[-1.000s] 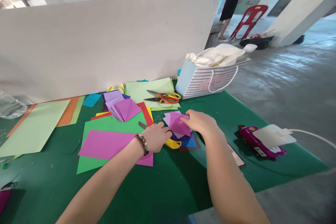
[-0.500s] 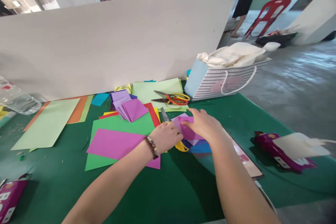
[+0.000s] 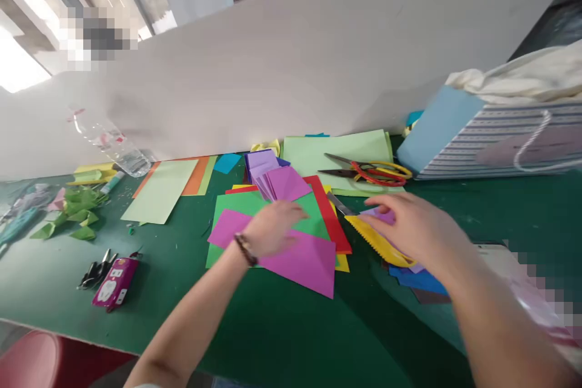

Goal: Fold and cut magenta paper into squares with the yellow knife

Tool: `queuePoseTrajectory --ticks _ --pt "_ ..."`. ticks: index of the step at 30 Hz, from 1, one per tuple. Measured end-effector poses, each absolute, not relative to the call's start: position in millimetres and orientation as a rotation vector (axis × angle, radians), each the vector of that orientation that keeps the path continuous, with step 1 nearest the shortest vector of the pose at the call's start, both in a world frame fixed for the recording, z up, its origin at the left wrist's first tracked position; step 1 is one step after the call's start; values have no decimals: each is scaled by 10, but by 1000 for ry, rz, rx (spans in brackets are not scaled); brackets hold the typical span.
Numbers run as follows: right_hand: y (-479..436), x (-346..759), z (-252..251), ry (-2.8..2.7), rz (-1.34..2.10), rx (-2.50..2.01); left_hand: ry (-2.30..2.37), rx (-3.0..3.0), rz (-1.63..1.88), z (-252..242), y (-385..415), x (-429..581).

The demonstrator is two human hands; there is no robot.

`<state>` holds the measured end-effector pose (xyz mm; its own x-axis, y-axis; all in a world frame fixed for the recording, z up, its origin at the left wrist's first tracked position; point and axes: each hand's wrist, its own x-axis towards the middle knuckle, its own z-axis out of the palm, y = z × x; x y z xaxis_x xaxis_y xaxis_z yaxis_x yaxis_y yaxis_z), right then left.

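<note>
My left hand [image 3: 275, 229], blurred by motion, hovers over a magenta sheet [image 3: 304, 257] on a green sheet [image 3: 222, 203]; its fingers look spread and nothing shows in them. At the right, my right hand [image 3: 411, 227] has thumb and forefinger apart around small purple paper pieces [image 3: 384, 214]. Whether it touches them I cannot tell. Yellow scissors with a wavy edge [image 3: 375, 241] lie beside that hand, partly beneath it. Folded purple papers [image 3: 284, 182] rest above the green sheet. Two more pairs of scissors, with red handles [image 3: 382, 179] and yellow handles [image 3: 393, 168], lie on pale green sheets [image 3: 313, 148].
A striped paper bag [image 3: 500, 139] stands at the back right against the white partition [image 3: 291, 66]. Blue paper [image 3: 416, 279] and a phone [image 3: 509, 267] are near my right arm. Leftward are a bottle [image 3: 109, 139], a purple packet [image 3: 116, 282] and green paper leaves [image 3: 82, 209].
The view has turned left. My left hand has left the yellow scissors and moved over the magenta sheet. My right hand stays by the purple pieces, with the scissors now nearer to it.
</note>
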<state>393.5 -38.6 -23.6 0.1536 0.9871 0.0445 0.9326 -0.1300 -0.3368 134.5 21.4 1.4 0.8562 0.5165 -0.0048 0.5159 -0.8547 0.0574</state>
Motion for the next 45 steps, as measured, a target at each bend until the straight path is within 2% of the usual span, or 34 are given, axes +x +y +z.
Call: queuePoseTrajectory --ticks 5,11,18,21,26,29,35,40,45 --pt "-403 3406 -436 -2145 427 -1877 1044 2787 -179 -3 630 575" --pt "-404 3226 -511 -2228 486 -1891 1033 2693 -276 -140 654 640" --pt "-498 3384 -333 -2289 524 -1724 1049 2580 -182 -43 488 576" --pt "-682 3546 -308 -2335 342 -1548 1035 2482 -124 32 376 455" --pt "-1120 3653 -480 -2454 -240 -1243 951 2338 -95 79 333 348" --pt "-1320 3553 -617 -2353 -367 -1151 889 2305 -116 71 348 378" --pt "-1524 3389 -716 -2335 -242 -1015 835 2298 -167 51 214 326" --pt "-1638 3461 -736 -2347 -1 -1043 964 2552 122 -48 -201 296" --pt "-1646 3433 -726 -2155 319 -1044 553 2672 140 -304 -705 518"
